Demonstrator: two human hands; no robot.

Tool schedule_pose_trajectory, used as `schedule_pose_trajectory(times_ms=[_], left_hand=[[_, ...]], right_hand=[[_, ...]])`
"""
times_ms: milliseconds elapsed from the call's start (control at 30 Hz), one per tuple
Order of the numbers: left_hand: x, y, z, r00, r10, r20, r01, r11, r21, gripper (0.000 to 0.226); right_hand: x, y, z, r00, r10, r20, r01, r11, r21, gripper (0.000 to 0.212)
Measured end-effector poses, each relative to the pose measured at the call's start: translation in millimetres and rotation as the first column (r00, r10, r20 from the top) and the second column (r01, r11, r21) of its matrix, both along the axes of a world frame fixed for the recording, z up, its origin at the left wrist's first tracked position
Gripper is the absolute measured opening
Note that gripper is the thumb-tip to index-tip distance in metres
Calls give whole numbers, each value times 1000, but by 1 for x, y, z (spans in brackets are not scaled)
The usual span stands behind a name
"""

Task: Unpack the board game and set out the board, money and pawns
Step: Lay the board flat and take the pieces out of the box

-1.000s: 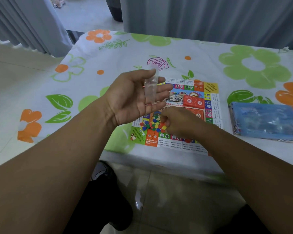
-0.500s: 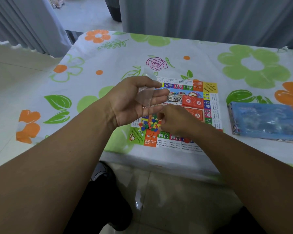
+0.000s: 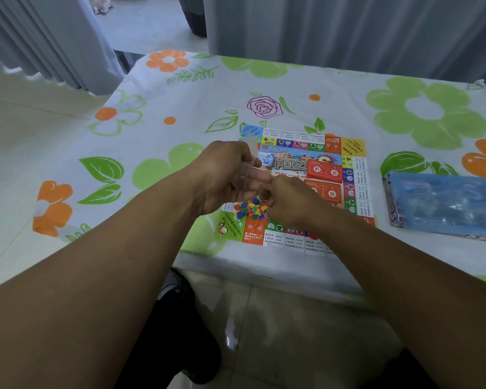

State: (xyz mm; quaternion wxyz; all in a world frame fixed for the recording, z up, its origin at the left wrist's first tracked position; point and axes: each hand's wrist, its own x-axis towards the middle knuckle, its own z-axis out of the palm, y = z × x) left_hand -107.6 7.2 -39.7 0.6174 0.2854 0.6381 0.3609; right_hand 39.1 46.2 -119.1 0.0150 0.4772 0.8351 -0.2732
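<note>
Board (image 3: 298,164) lies flat on the bench (image 3: 264,88), so that step is done. Coloured pieces (image 3: 249,210) lie in a heap at the board's 7 o'clock corner, unsorted; pawns not yet set out. Red card stack (image 3: 324,171) sits at 2 o'clock of board centre. No money visible. Left hand (image 3: 225,175) fingers curl round a small clear bag (image 3: 249,164), which looks empty. Right hand (image 3: 289,200) fingers are curled at the heap, touching the left; cannot tell what they pinch. Blue box (image 3: 443,203) is at the board's 3 o'clock, apart; contents unreadable.
</note>
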Motion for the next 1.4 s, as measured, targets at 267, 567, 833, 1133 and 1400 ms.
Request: schedule_pose_trajectory(times_ms=[267, 567, 833, 1133, 1400], left_hand=[[-2, 2, -2, 977, -60, -203, 55, 998, -31, 25], [28, -5, -9, 735, -413, -538, 495, 869, 9, 31], [35, -3, -11, 996, -87, -35, 88, 995, 49, 17], [58, 7, -17, 1000, -21, 8, 20, 997, 79, 15], [111, 29, -18, 999, -50, 13, 47, 985, 168, 15]], right_hand=[[5, 1, 8, 992, -77, -102, 77, 997, -4, 19], [27, -6, 50, 615, -699, -367, 243, 610, -755, 36], [58, -6, 54, 492, -740, -459, 297, 638, -710, 7], [90, -5, 51, 427, -729, -534, 418, 684, -598, 13], [144, 0, 55, 345, -757, -554, 490, 649, -582, 10]])
